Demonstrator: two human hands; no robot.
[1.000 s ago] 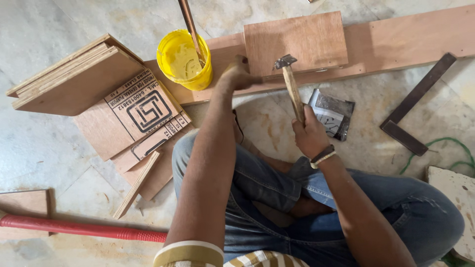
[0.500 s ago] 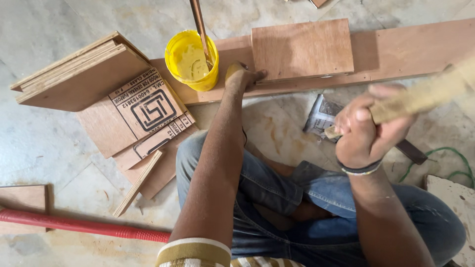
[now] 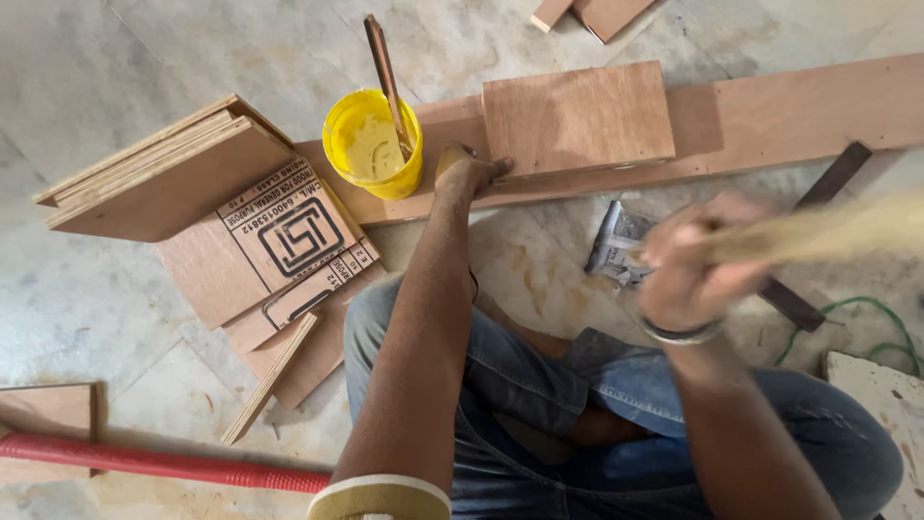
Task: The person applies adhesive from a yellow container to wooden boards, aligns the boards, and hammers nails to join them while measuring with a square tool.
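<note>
Down on the floor: left hand [image 3: 469,171] pinning small stiff brown plywood square [image 3: 576,117] at its corner, right hand [image 3: 695,274] gripping blurred wooden hammer handle [image 3: 828,231]; probably light, rigid.

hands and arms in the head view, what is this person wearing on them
Both forearms are bare. The left hand has no ring or glove; a cream and yellow sleeve cuff shows near the bottom edge. The right hand, blurred, has a dark band with a pale edge around the wrist.
</note>
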